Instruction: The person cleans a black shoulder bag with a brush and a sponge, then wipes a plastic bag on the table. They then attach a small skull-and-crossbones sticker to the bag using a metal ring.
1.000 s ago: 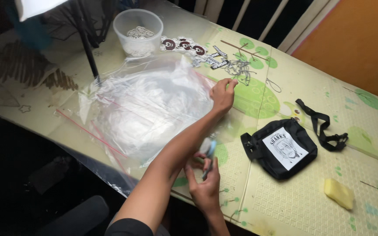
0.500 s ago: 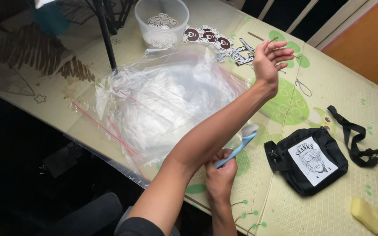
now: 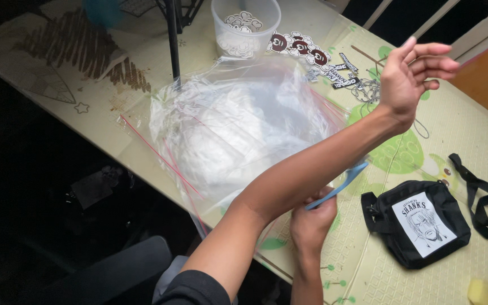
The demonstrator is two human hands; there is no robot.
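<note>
My left hand (image 3: 410,79), raised at the upper right of the frame, has its fingers (image 3: 433,61) loosely spread and curled on nothing. My right hand (image 3: 312,217), low at centre, has its fingers wrapped round a blue strip (image 3: 340,186), partly hidden behind my left forearm. Just left lies a heap of clear plastic bags (image 3: 238,124) on the pale patterned worktop (image 3: 402,152). A black pouch (image 3: 419,223) sits at the lower right, a plastic tub (image 3: 244,25) at the top. The room beyond is too dark to read.
</note>
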